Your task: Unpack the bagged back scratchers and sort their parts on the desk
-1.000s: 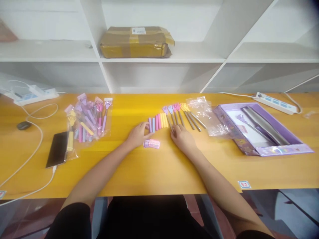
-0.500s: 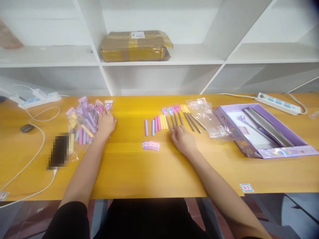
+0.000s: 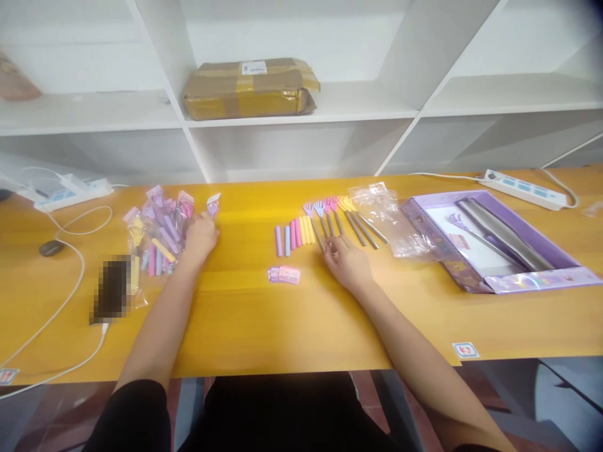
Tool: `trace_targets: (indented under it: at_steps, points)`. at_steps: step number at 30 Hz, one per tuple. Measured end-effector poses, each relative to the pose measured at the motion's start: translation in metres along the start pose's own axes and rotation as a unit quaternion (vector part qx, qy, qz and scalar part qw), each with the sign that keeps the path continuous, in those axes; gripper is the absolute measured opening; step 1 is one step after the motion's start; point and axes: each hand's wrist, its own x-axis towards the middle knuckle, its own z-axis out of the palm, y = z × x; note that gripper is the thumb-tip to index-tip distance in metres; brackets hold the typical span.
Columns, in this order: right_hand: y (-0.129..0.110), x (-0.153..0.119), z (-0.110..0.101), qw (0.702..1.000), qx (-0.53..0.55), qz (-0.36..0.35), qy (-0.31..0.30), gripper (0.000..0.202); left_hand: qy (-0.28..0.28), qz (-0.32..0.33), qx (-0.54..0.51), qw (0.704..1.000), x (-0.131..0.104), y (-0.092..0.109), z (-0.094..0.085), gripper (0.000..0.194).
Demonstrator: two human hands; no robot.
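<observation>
My left hand [image 3: 202,238] is closed around a bagged back scratcher [image 3: 213,204], whose purple claw shows beyond the fingers. Beside it lies a pile of bagged back scratchers [image 3: 162,229] in purple, pink, yellow and blue. My right hand [image 3: 347,260] has its fingers curled at the lower end of the metal rod of an unbagged purple-headed back scratcher [image 3: 309,210]. Blue, pink and yellow ones [image 3: 351,213] lie fanned out alongside. Left of them, several coloured handle sleeves [image 3: 296,233] lie in a row. Small printed cards [image 3: 288,275] overlap on the table nearer me.
A purple box [image 3: 471,251] at right holds a back scratcher and grey wrapping. Clear plastic bags [image 3: 386,220] lie beside it. Power strips [image 3: 525,188] sit at the back, with a blurred-out phone [image 3: 112,289] and cable at left. A taped carton [image 3: 249,91] rests on the shelf.
The bagged back scratcher in my left hand has swung its claw end to the right. My right hand stays at the rods with its fingers slightly more curled. The view has shifted slightly.
</observation>
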Motion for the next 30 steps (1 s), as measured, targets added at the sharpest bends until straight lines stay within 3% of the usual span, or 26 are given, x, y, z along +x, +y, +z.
trace_targets:
  at_steps: [3, 6, 8, 11, 14, 17, 20, 23, 25, 30]
  points:
    - [0.002, 0.001, -0.001, 1.000, 0.009, -0.003, 0.016, 0.028, -0.044, -0.017, -0.090, 0.995, -0.002, 0.007, -0.005, 0.050]
    - [0.002, 0.003, -0.008, 0.998, 0.046, -0.003, 0.045, 0.027, -0.082, 0.004, -0.149, 0.985, -0.008, 0.011, -0.012, 0.034]
    - [-0.002, 0.003, -0.016, 0.995, 0.081, 0.002, 0.055, 0.027, -0.095, 0.024, -0.168, 0.981, -0.020, 0.011, -0.015, 0.027]
    - [-0.022, 0.004, -0.028, 0.989, 0.147, 0.004, 0.027, 0.026, -0.121, 0.073, -0.260, 0.955, -0.056, 0.013, -0.015, 0.037]
    - [-0.052, 0.005, -0.029, 0.956, 0.288, 0.013, -0.060, 0.037, -0.203, 0.122, -0.462, 0.855, -0.104, 0.023, -0.011, 0.048]
    - [-0.077, 0.008, -0.014, 0.871, 0.464, 0.070, -0.145, 0.051, -0.298, 0.160, -0.539, 0.771, -0.144, 0.038, -0.006, 0.049]
    - [-0.089, 0.007, 0.006, 0.797, 0.559, 0.123, -0.193, 0.045, -0.382, 0.157, -0.574, 0.707, -0.160, 0.054, 0.000, 0.051]
    - [-0.092, 0.000, 0.020, 0.769, 0.597, 0.127, -0.190, 0.044, -0.431, 0.105, -0.642, 0.626, -0.158, 0.070, 0.006, 0.052]
    - [-0.093, -0.007, 0.025, 0.781, 0.589, 0.111, -0.175, 0.044, -0.406, 0.077, -0.681, 0.605, -0.155, 0.081, 0.010, 0.054]
    - [-0.092, -0.021, 0.034, 0.896, 0.438, 0.013, -0.067, 0.035, -0.293, 0.038, -0.696, 0.655, -0.161, 0.098, 0.020, 0.052]
